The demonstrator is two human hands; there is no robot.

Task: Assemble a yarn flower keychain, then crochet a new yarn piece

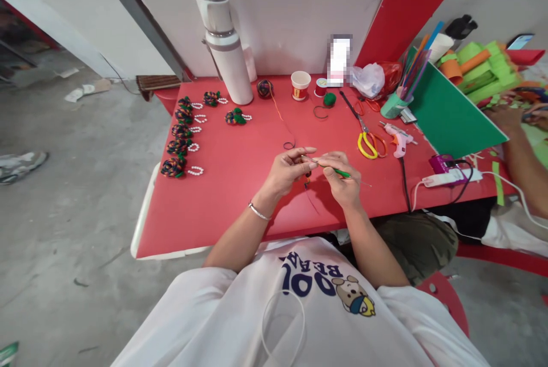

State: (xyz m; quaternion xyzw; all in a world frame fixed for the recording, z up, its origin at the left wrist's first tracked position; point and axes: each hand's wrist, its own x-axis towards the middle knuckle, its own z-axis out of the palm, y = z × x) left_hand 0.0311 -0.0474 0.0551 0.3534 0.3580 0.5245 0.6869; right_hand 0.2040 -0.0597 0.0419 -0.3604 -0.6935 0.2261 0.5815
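My right hand [343,180] is closed on a crochet hook [342,173] with a green handle, its tip pointing toward my left hand. My left hand [287,170] pinches a small piece of multicoloured crochet [307,180], most of it hidden by the fingers; a thin tail hangs below. Dark and orange yarn [280,111] runs across the red table from a multicoloured yarn ball [265,89] toward my left hand. At the left lie several finished-looking crocheted pieces [173,167] with white bead loops [196,170].
A white thermos [229,53], a paper cup [300,86], a thread spool [321,88] and a green yarn ball [329,99] stand at the back. Yellow-handled scissors [367,144], a pink glue gun [400,140] and a power strip [449,177] lie right. Another person's arm [522,156] is beyond a green board [454,104].
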